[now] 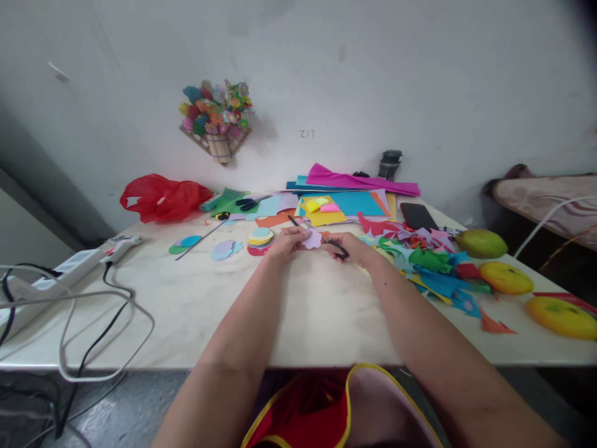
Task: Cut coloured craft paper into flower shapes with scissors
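Observation:
My left hand (290, 241) pinches a small lilac paper flower shape (312, 239) with a scalloped edge, held just above the table. My right hand (347, 247) is closed around the black handles of a pair of scissors (339, 248). The blades point up and left, by the paper. Left of my left hand sits a stack of round paper discs (260, 238) in blue, yellow and red. Beside it lie several scalloped paper cut-outs (224, 249) in lilac and blue. Farther left are a blue and a green paper disc (190, 241).
Paper scraps (433, 261) spread over the right side, near a phone (418, 216) and several mangoes (506, 277). Coloured sheets (354, 204) and a second pair of scissors (252, 202) lie at the back. A red plastic bag (163, 198) and a power strip (77, 267) with cables are left.

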